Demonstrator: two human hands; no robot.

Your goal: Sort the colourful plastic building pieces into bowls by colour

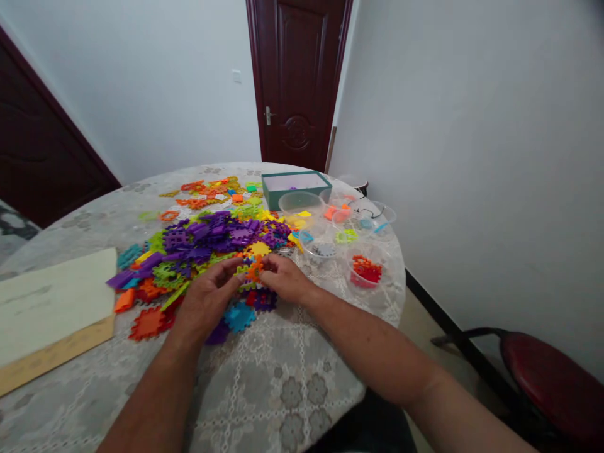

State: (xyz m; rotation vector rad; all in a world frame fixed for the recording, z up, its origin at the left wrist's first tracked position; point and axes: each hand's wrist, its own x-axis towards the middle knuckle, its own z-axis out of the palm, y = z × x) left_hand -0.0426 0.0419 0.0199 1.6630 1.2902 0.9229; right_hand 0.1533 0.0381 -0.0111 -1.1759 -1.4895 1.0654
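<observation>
Both my hands meet over the near edge of a heap of plastic gear pieces, mostly purple with green, yellow and orange ones. Between the fingertips of my right hand is an orange gear piece. My left hand pinches a yellow-green toothed piece right beside it; whether the two are joined I cannot tell. Just below my hands lie a blue gear and a dark purple piece. A red-orange gear rests left of my left wrist.
Clear plastic bowls stand at the right, among them one with red and orange pieces and one with grey pieces. Behind them is a green-rimmed box. A cardboard sheet lies at the left. A red stool stands beyond the table.
</observation>
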